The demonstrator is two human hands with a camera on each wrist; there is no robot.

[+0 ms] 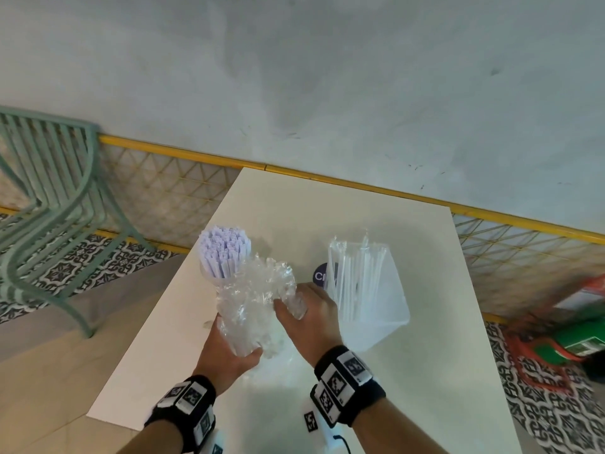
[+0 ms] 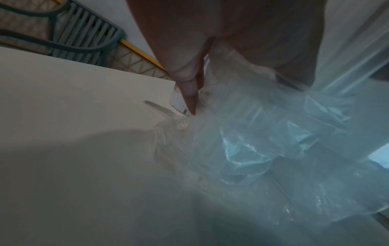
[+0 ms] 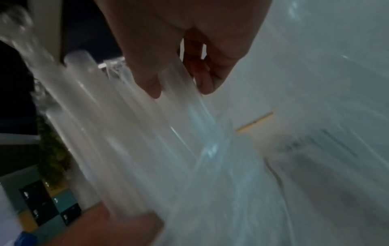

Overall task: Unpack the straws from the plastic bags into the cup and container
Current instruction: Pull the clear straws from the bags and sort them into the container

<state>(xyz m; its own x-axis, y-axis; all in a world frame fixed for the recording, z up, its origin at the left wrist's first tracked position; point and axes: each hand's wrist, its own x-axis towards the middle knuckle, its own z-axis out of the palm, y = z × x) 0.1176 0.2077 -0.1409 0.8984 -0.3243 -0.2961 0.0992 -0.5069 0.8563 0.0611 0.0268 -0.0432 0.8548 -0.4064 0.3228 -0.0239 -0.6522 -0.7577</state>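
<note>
Straws first: the lilac bundle we hold is light but loose, each tube stiff along its length and easy to crush across it, so it wants a grip around the whole bunch, low down — not a pinch on a few. Our left hand is wrapped round the lower end of that bundle through the plastic bag. Our right hand pinches the crumpled film just beside it; its wrist view shows thumb and fingertips closed on clear plastic. The two hands sit close together above the table, not touching.

The bag is thin, slick and soft; we judge it will slide off if pulled down along the straws while the bundle stays clamped, and may snag if tugged sideways. The bundle's long axis runs up and away from us, leaning a little left, open ends pointing toward the wall. We cannot tell whether a cup stands under it.

To the right, well apart from the bundle, the clear container stands on the table with thin white straws upright inside.
</note>
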